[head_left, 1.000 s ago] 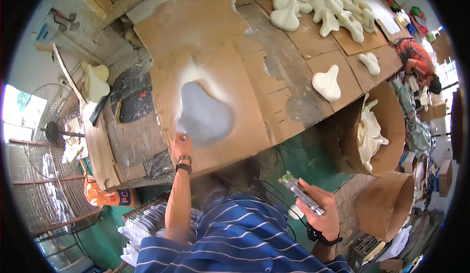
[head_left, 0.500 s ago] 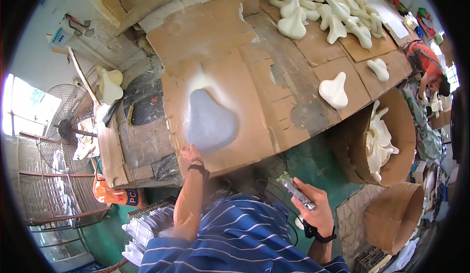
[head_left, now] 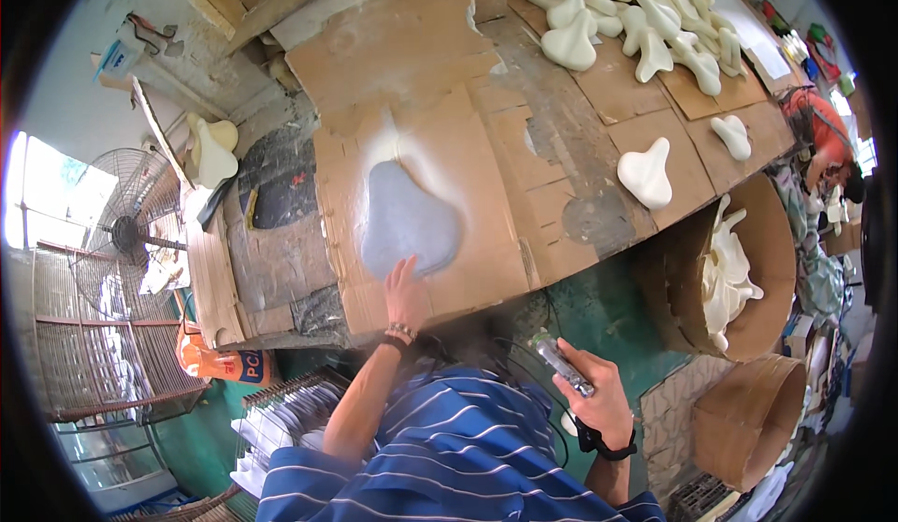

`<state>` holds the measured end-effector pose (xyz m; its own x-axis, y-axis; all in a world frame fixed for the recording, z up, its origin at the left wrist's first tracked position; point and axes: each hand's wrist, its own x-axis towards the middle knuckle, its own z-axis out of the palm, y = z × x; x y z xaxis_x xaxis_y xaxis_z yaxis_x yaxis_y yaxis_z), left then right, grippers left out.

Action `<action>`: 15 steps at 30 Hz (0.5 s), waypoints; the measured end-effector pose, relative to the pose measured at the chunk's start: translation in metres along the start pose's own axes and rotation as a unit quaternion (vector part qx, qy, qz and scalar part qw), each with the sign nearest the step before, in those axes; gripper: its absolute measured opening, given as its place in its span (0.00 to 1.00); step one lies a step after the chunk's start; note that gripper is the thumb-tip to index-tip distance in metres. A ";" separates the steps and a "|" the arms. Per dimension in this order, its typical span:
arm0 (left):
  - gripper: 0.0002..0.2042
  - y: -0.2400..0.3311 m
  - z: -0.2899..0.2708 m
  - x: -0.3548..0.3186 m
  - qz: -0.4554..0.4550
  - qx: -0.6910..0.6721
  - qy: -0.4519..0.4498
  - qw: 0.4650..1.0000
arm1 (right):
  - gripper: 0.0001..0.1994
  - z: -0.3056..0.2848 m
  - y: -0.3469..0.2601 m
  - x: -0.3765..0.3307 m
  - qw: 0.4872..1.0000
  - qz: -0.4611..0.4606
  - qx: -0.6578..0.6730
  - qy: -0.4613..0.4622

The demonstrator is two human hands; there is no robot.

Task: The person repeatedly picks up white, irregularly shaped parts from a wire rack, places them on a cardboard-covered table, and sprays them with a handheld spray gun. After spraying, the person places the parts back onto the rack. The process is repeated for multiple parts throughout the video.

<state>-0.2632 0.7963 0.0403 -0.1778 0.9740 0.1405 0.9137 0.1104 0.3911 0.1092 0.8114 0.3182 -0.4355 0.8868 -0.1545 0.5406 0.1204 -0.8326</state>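
Note:
A grey, saddle-shaped foam piece (head_left: 412, 218) lies on the cardboard-covered table in front of me, with a pale sprayed halo on the cardboard around it. My left hand (head_left: 404, 296) is at its near edge, fingers stretched out, the tips reaching the rim; whether they press on it I cannot tell. In my right hand (head_left: 601, 393), held off the table's front edge, is a silver spray gun (head_left: 565, 369) with a greenish end pointing up and left. Two cream saddle-shaped pieces, a larger one (head_left: 646, 174) and a smaller one (head_left: 731, 137), rest farther right.
Many cream foam pieces (head_left: 645, 21) are heaped at the far right. Cardboard drums (head_left: 772, 288) stand right of the table, one holding cream pieces. At left are a fan (head_left: 124, 234), wire racks (head_left: 103, 335) and an orange bag (head_left: 220, 358). Another person (head_left: 823, 134) bends at far right.
My left hand has shifted right along the near edge of the grey piece, and its fingers have straightened out. The right hand still holds the spray gun in about the same place.

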 end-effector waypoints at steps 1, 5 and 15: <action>0.33 0.000 -0.003 -0.006 0.000 -0.054 0.016 0.998 | 0.27 0.001 -0.001 0.000 1.000 0.005 0.000 -0.002; 0.39 -0.007 -0.005 -0.012 -0.107 -0.023 0.022 0.994 | 0.27 0.008 -0.003 0.003 1.000 0.008 -0.008 -0.002; 0.37 0.003 0.014 -0.003 -0.015 0.059 -0.058 0.996 | 0.26 0.025 -0.013 0.013 0.999 -0.004 -0.035 -0.028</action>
<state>-0.2548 0.7961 0.0278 -0.1685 0.9855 0.0210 0.9462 0.1558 0.2837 0.0784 0.8106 0.3137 -0.4783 0.8600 -0.1780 0.5855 0.1611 -0.7945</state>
